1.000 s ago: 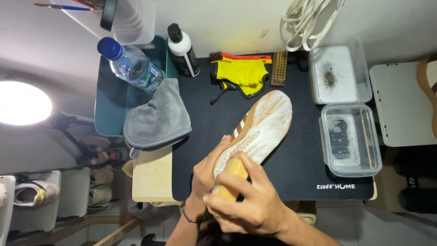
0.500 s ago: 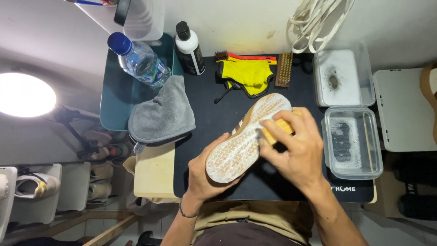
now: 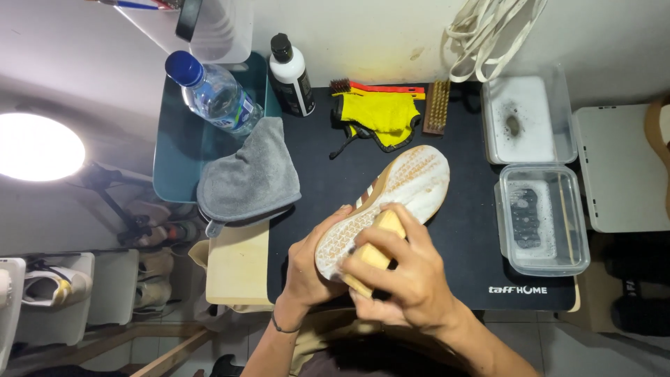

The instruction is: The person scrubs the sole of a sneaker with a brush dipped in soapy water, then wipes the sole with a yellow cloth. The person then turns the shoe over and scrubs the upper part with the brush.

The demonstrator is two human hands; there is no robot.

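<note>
Black matting covers the surface point(image 3: 460, 237), with a grey cloth point(image 3: 248, 174) at its left edge. Over its near part, the left hand point(image 3: 310, 269) closes its grip round the upturned shoe point(image 3: 384, 209) from beneath. The right hand point(image 3: 408, 279) clasps a wooden brush point(image 3: 373, 251) pressed to the sole's heel end.

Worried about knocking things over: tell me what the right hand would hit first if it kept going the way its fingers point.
Likely the left hand, right beside the right hand's fingertips; beyond it, the grey cloth. Depth is uncertain.
</note>
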